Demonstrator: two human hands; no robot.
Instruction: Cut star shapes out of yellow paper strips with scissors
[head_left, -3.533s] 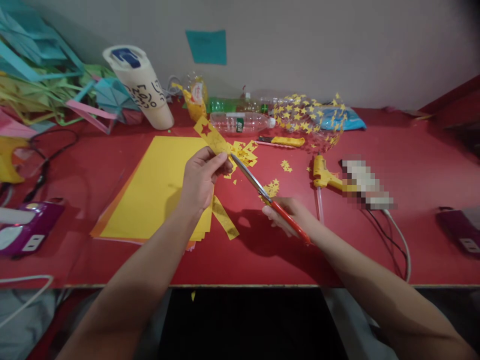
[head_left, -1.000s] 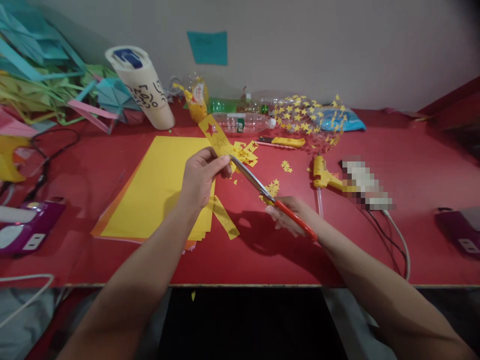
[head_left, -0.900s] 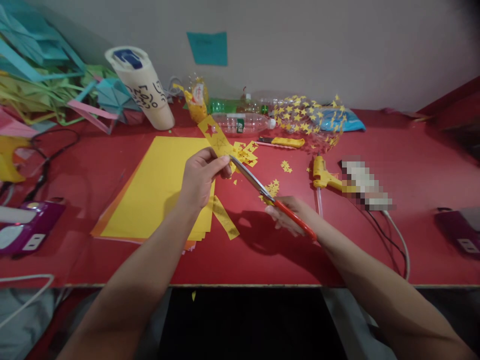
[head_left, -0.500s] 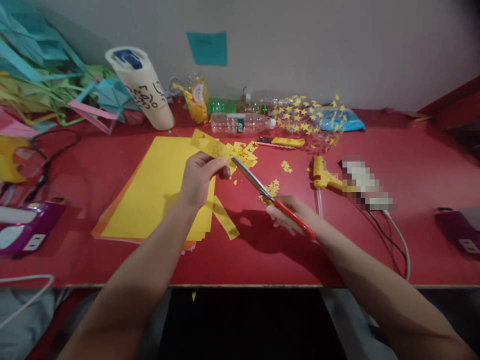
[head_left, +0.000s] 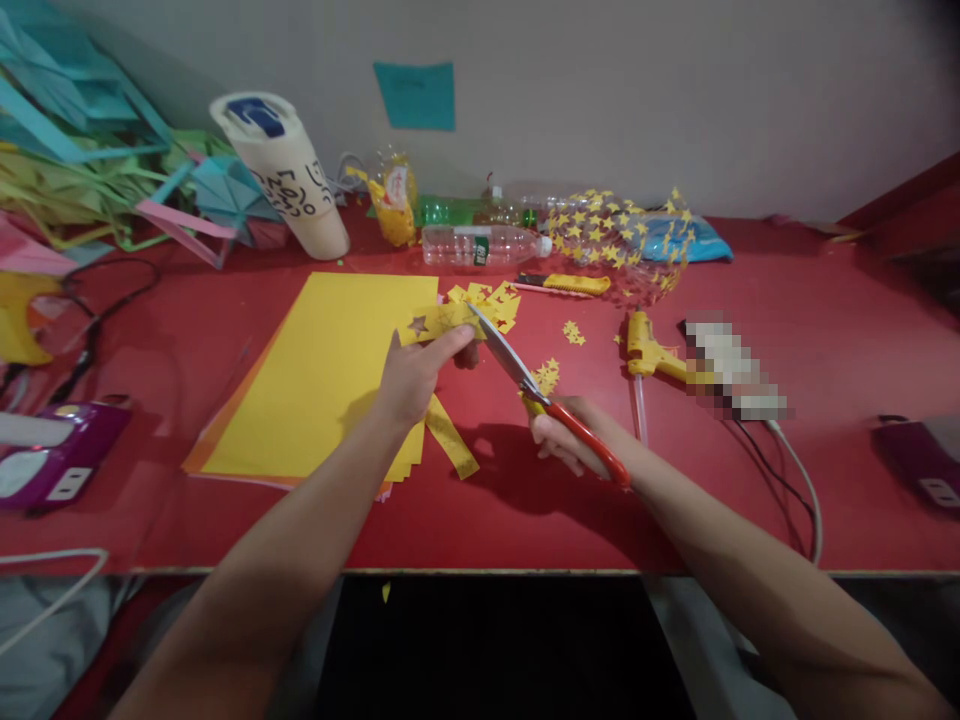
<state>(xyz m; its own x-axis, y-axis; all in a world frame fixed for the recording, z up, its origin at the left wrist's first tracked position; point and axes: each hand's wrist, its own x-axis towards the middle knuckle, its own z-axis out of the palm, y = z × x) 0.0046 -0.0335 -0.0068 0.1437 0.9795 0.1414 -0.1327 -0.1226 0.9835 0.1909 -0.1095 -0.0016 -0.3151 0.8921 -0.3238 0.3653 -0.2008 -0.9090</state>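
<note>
Between thumb and fingers, my left hand (head_left: 420,375) pinches a yellow paper strip (head_left: 442,321) with a star-shaped hole and drawn lines. My right hand (head_left: 570,435) grips red-handled scissors (head_left: 517,372), whose blade tips touch the strip beside my left thumb. Behind the strip lies a pile of yellow scraps (head_left: 504,304). Small cut stars (head_left: 548,376) lie just beyond my right hand. Another yellow strip (head_left: 451,440) rests below my left hand, next to a stack of yellow sheets (head_left: 300,380).
A white cup (head_left: 289,180), plastic bottles (head_left: 480,247) and a yellow cutter (head_left: 574,285) are at the back. A glue gun (head_left: 645,350) and a blurred device with cables (head_left: 739,370) lie right. Folded paper shapes (head_left: 82,110) and a purple power strip (head_left: 67,455) are left.
My left hand has shifted right and slightly toward me, turning the strip more level and showing its star-shaped hole. The scissors have barely moved.
</note>
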